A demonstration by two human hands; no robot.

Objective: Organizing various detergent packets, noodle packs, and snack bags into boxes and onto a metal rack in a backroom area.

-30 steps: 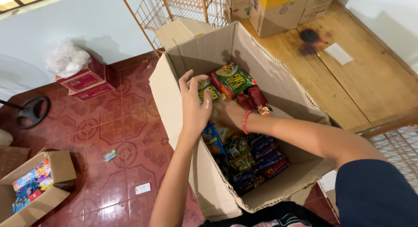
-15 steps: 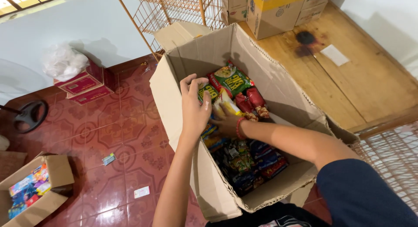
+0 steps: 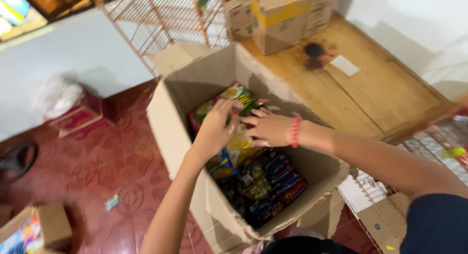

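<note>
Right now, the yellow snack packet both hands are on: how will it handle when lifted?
The yellow snack packet looks like thin film, so probably floppy, light and crinkly. Its glossy surface may slip between the left hand and right hand.

Both bare arms stretch forward and meet over the box [image 3: 170, 117]. The left arm comes up from below, forearm long and straight, wrist bent a little; the left hand [image 3: 214, 129] is inside the box, back upward, fingers curled downward and close together. The right arm enters from the right edge in a dark sleeve, elbow bent, a red band at the wrist. The right hand [image 3: 268, 128] lies flat, fingers spread toward the left hand, nearly touching it.
</note>
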